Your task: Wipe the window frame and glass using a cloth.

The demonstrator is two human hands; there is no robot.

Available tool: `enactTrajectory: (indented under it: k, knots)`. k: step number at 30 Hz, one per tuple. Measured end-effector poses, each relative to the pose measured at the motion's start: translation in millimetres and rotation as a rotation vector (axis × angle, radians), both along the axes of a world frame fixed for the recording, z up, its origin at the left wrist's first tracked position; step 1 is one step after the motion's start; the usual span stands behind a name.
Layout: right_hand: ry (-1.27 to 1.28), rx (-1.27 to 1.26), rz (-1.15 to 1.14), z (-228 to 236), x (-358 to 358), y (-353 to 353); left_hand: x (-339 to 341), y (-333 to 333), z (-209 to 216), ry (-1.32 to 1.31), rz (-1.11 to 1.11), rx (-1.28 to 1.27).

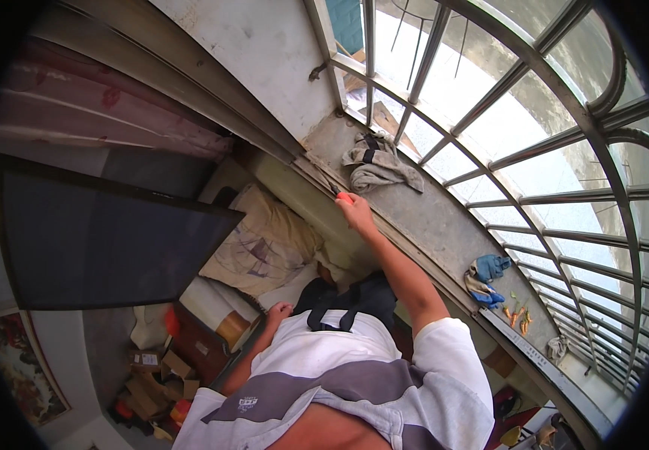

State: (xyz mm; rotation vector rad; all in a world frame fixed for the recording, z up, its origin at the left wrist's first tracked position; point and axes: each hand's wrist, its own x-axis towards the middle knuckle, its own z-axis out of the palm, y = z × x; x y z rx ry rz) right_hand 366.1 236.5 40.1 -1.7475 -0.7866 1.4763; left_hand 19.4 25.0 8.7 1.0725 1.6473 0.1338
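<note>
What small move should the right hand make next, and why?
I'd probably ease the red-handled tool a little way along the window track: the right hand is closed around it, and its dark tip points toward the track, though contact is too small to tell. The left hand is well apart from the tool.

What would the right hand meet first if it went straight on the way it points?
The right hand, gripping a red-handled tool, would probably meet the window track by the tool's tip, though depth is unclear.
</note>
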Motion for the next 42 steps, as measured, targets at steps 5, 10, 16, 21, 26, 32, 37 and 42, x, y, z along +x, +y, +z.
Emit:
enactTrajectory:
  k: [5,10,16,21,26,32,37,42]
  knots:
    - [0.091,-0.073,0.076,7,3,-2,1,1,1,-0.005,-0.004,0.011]
    - [-0.155,0.177,-0.014,-21,1,0,5,5,4,0.023,-0.017,-0.002]
    - [-0.108,0.1,0.158,15,4,-3,1,2,2,0.052,-0.016,-0.009]
    - [0.019,-0.108,0.239,10,8,5,-4,-3,-5,0.005,-0.017,0.009]
    - [-0.367,0.293,-0.027,-1,-36,-11,-6,-4,-11,0.015,-0.014,0.006]
    - [0.006,0.074,-0.01,-3,-44,4,-8,-5,-11,-0.048,0.003,0.017]
    - [-0.069,-0.034,0.036,3,-35,6,-6,-2,-8,-0.006,-0.017,0.016]
    - [-0.33,0.191,0.053,6,-36,-10,-2,0,-7,0.011,-0.013,0.008]
